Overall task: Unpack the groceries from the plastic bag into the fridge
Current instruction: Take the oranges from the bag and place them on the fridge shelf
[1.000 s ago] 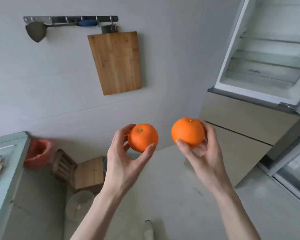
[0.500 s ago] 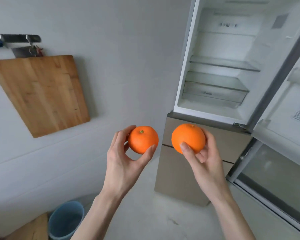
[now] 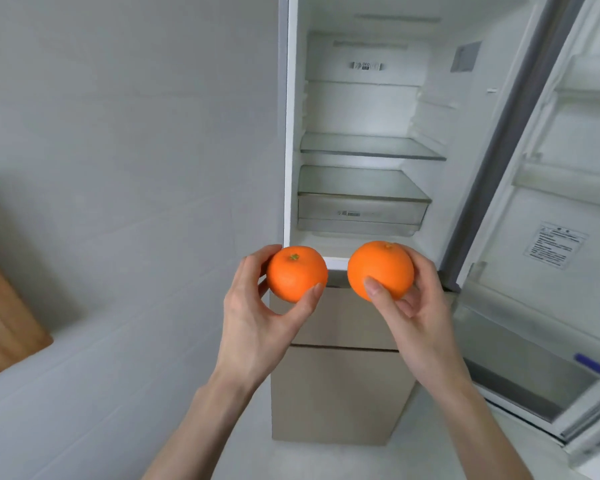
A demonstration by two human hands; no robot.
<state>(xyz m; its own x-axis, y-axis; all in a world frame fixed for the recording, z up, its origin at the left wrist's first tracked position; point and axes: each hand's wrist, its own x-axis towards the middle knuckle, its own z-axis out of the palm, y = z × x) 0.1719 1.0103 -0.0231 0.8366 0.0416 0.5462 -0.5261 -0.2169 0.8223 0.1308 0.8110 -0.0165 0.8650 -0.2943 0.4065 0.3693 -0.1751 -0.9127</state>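
Observation:
My left hand point(image 3: 253, 323) grips an orange point(image 3: 296, 273) with a small green stem, thumb and fingers curled round it. My right hand point(image 3: 416, 317) holds a second, slightly larger orange point(image 3: 381, 268) the same way. Both fruits hover side by side in front of the lower edge of the open fridge point(image 3: 361, 150). Inside it are two bare glass shelves point(image 3: 368, 147) and a clear drawer point(image 3: 357, 213) below them. The plastic bag is out of view.
The fridge door point(image 3: 561, 202) stands open on the right, with bins and a label on its inner side. Two beige drawer fronts point(image 3: 340, 375) sit below the compartment. A grey wall fills the left; a wooden cutting board point(image 3: 4, 323) shows at the left edge.
The view has swung right, so the fridge moved from the right edge to straight ahead. The cutting board slid off to the left. Both hands keep their oranges, held the same way.

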